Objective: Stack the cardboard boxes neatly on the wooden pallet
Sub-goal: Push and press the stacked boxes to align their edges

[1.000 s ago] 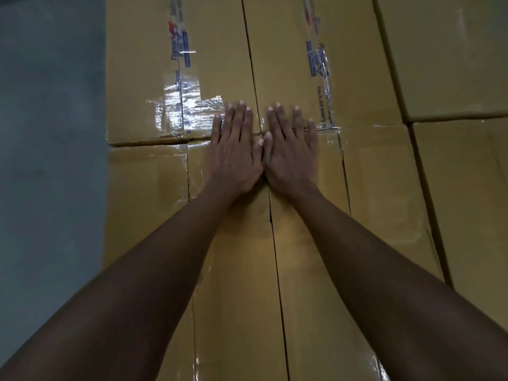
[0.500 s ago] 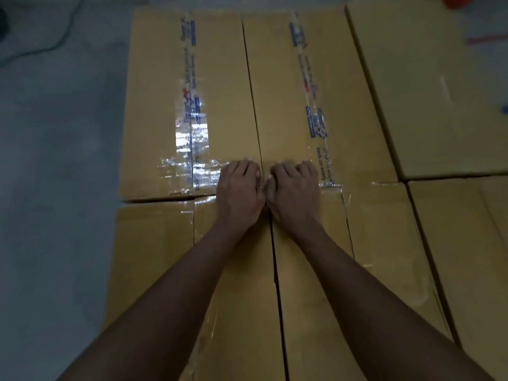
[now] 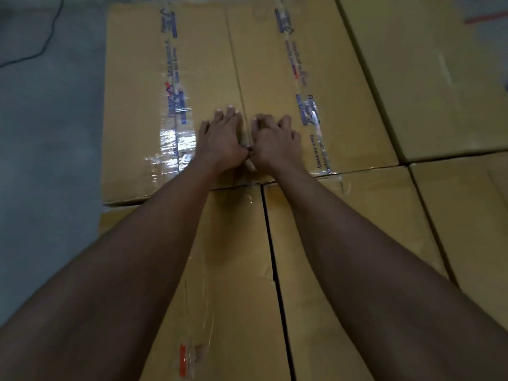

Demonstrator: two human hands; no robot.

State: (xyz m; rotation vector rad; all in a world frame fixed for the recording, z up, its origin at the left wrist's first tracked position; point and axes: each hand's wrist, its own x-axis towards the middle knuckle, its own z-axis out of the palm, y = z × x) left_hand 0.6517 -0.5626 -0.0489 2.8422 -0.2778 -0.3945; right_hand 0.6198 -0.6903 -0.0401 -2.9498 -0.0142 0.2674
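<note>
Several tan cardboard boxes lie packed flat side by side, seen from above. My left hand (image 3: 222, 141) presses flat on the near end of the far left box (image 3: 137, 92), fingers spread and fairly straight. My right hand (image 3: 275, 141) rests right beside it on the far middle box (image 3: 343, 105), fingers arched with the tips on the cardboard. The thumbs touch over the seam between these two boxes. My forearms cross the near left box (image 3: 233, 270) and the near middle box (image 3: 384, 193). The wooden pallet is hidden beneath.
Two more boxes fill the right side, a far right box (image 3: 426, 78) and a near right box (image 3: 467, 215). Grey concrete floor (image 3: 49, 133) runs along the left of the stack, with a dark cable (image 3: 41, 50) lying on it at the top left.
Both hands moved forward from the near boxes' far edge onto the far boxes. Half a second ago the fingers were curled; the left hand's are now straighter.
</note>
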